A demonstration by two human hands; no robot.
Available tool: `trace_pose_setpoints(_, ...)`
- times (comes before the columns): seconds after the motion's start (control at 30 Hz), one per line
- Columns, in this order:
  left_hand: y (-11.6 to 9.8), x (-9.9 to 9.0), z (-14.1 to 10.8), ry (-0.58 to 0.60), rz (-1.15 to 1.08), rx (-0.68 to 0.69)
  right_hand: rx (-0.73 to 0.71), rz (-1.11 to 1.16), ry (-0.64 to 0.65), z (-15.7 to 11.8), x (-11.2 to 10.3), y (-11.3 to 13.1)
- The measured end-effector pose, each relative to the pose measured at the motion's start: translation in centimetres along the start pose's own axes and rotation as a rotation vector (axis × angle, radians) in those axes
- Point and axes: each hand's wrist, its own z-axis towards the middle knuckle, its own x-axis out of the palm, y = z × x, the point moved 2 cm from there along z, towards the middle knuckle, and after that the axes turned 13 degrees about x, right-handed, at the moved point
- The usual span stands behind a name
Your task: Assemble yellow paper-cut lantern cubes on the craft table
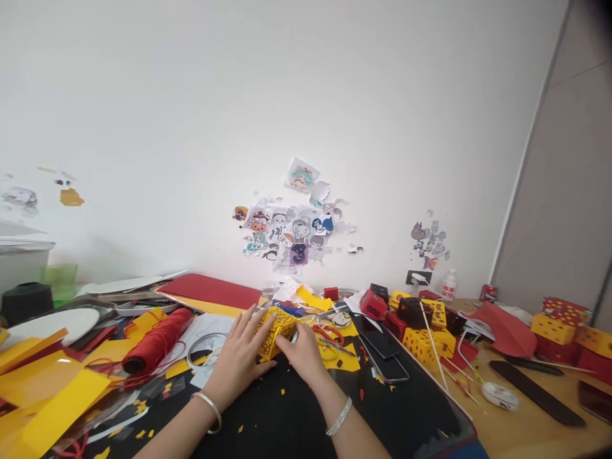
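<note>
A small yellow paper box (278, 326) with a black pattern stands between my two hands over the black mat (282, 421). My left hand (243, 345) rests along its left side, fingers long against the paper and thumb low in front. On the other side, my right hand (306, 352) grips the box's right edge, the thumb on the near face and the fingers mostly hidden behind. Just right of that hand lie scissors with orange-red handles (331, 334) on yellow paper scraps. A roll of clear tape (206, 350) sits left of my left hand.
A red cord spool (157, 342) and yellow paper strips (62, 405) crowd the left. Two phones (382, 344) lie right of the hands. Beyond them are several red, yellow and black paper boxes (424, 344), thin sticks and a white mouse (500, 396). Small yellow scraps dot the mat.
</note>
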Motion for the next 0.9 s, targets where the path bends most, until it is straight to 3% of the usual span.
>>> trace_pose_setpoints(0.17,0.23,0.26,-0.02,0.006,0.089,0.114,-0.020,-0.106,-0.038,-0.10,0.23,0.05)
trace_pose_setpoints(0.37,0.26,0.00,0.06,-0.091,0.112,0.032,-0.043,-0.170,-0.023,-0.42,0.43,0.16)
trace_pose_setpoints(0.9,-0.22,0.15,0.19,-0.113,0.072,-0.002,-0.126,-0.255,-0.027,-0.77,0.21,0.79)
